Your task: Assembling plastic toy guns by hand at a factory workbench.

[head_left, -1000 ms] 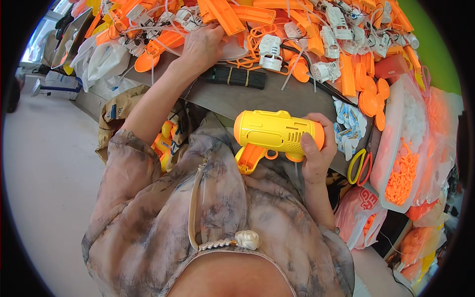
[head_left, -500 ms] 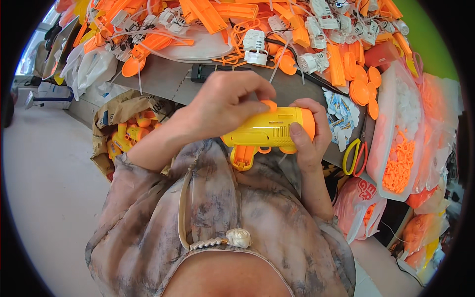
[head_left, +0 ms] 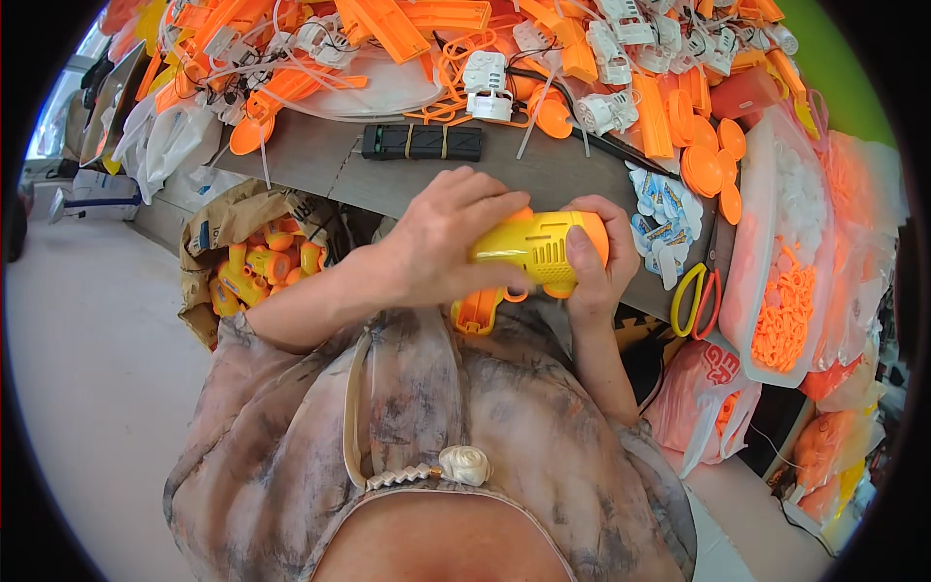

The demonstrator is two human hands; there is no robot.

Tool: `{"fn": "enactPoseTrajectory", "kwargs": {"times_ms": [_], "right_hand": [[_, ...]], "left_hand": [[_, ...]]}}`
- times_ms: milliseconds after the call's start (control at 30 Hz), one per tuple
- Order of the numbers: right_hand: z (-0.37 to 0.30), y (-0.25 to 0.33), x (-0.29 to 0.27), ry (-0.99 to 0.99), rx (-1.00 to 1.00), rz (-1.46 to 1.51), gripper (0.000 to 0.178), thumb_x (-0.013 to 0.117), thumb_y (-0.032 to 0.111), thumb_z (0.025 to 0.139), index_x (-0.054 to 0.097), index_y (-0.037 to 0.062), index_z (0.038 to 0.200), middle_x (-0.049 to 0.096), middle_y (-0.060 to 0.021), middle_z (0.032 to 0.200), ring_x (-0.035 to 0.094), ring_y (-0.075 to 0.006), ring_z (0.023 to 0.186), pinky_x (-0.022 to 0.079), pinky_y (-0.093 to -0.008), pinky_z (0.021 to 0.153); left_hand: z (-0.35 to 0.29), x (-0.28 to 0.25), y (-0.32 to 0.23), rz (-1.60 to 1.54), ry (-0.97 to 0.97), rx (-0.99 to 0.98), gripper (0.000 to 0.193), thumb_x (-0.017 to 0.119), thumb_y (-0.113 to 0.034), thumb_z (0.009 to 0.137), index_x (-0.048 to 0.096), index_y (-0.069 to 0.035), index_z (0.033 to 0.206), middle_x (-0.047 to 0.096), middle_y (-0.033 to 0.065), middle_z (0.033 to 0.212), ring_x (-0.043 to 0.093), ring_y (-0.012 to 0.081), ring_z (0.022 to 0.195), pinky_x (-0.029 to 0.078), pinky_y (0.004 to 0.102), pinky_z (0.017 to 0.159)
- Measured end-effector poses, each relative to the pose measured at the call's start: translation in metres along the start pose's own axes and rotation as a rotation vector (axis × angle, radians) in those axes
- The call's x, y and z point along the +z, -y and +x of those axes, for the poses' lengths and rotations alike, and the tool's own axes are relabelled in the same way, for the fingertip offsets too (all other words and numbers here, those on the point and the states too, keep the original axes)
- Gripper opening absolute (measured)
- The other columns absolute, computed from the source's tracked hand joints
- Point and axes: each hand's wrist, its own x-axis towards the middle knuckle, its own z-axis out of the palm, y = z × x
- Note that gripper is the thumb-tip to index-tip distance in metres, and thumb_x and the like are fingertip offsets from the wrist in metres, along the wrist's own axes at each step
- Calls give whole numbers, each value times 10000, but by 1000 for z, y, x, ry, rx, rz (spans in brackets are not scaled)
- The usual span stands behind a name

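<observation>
Between my hands is a yellow toy gun [head_left: 529,247] with orange ends and vent slots in its side. Its stubby handle [head_left: 477,312] hangs down and shows an orange, hollow inside. My left hand [head_left: 451,233] closes over the rear of the body from above, thumb low on the side and fingers across the top. At the other end, my right hand [head_left: 599,254] wraps round the orange front with its thumb pressed on the yellow side. The left hand hides the toy's back end and most of its top.
Ahead on the grey table [head_left: 582,179] lie a banded black bundle [head_left: 422,143], white gearbox units [head_left: 487,85], orange discs [head_left: 703,170] and printed stickers [head_left: 664,218]. Scissors [head_left: 694,303] and a parts bin [head_left: 776,242] are at right. A paper bag [head_left: 199,262] holds yellow toys at left.
My left hand has slid right and down over the toy's rear, its thumb now on the side. The toy has shifted slightly; the black bundle is more fully visible.
</observation>
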Motion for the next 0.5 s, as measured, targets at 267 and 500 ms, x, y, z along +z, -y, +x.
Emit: {"fn": "enactPoseTrajectory", "kwargs": {"times_ms": [267,500], "right_hand": [[-1,-3,0,-22,55,35,277,560,166,807,550,-29,1004,582,-94,889,545,-137,793,440,-251,731],[6,2,1,-21,76,50,253,545,153,827,552,-26,1005,574,-79,875,539,-123,782,431,-234,707]], "left_hand": [[-12,22,2,112,-56,113,788,796,-265,567,457,83,1187,580,188,997,585,328,879,445,435,876],[-8,18,11,33,-45,119,810,819,-274,548,471,65,1196,594,187,1033,601,322,873,460,414,856]]}}
